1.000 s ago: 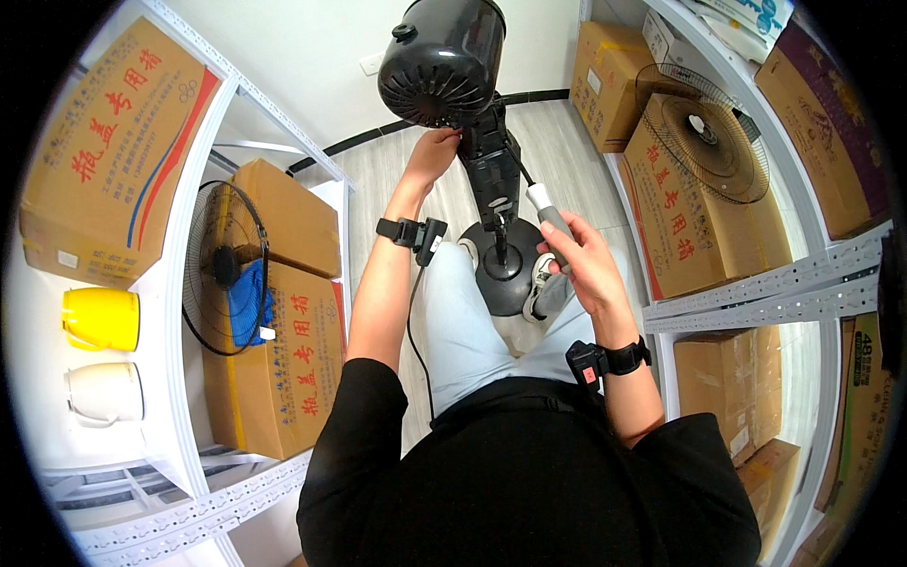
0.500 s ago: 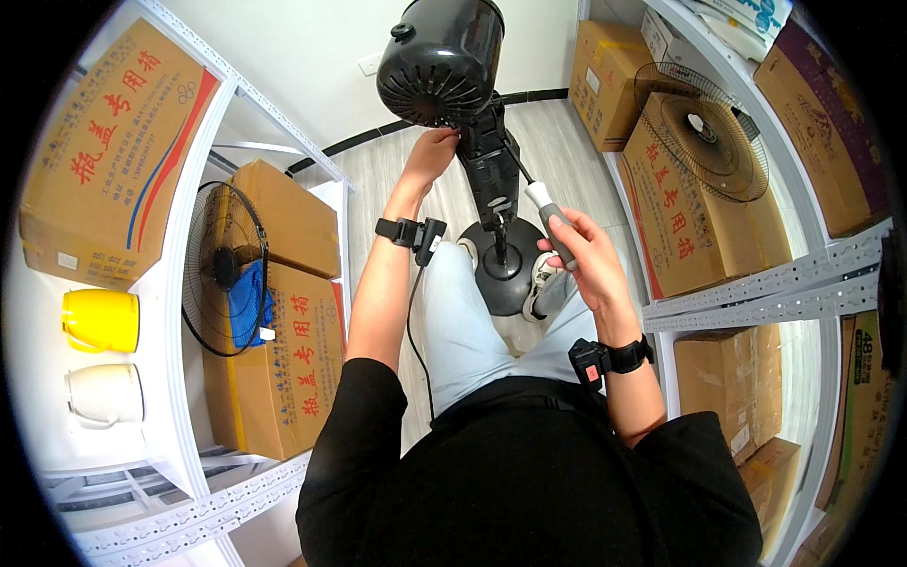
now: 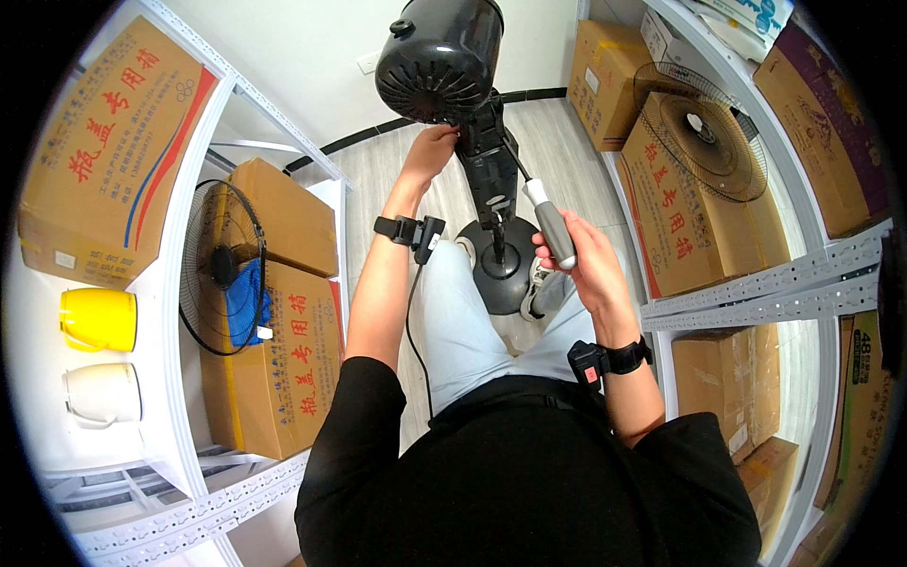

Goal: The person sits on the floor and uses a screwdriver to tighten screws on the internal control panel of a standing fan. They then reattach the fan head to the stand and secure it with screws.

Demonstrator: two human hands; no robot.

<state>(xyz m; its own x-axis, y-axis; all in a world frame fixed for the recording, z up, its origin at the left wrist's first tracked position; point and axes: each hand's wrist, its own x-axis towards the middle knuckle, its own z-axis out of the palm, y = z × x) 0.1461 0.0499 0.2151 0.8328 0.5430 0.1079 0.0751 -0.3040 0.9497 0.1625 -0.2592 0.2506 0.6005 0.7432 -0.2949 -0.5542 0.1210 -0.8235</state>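
Pale grey plank flooring (image 3: 378,180) runs between two banks of white perforated metal shelving (image 3: 189,454). Nearest, the right hand (image 3: 600,269) is closed around a screwdriver-like tool with a tapered grey-and-white handle (image 3: 553,227). Its slim dark shaft points up to the long black plastic column (image 3: 487,180) of a standing fan, which rises above a round black base (image 3: 501,283) between the person's feet; the tip cannot be made out. Compared with the frames just before, more of the handle is exposed and the thumb no longer lies across it. This is judged a change of grip rather than a withdrawal, as the shaft remains directed at the column. Farther up, the left hand (image 3: 432,156) has kept its place, fingertips drawn together beside the column; whether they pinch anything cannot be determined. Directly above it is the glossy black rounded housing (image 3: 439,57) with a slotted end. Two round black wire guards (image 3: 224,266) (image 3: 701,130) rest apart, one by each shelf, against brown cardboard boxes (image 3: 293,350). Beyond stands a plain white wall (image 3: 302,47).
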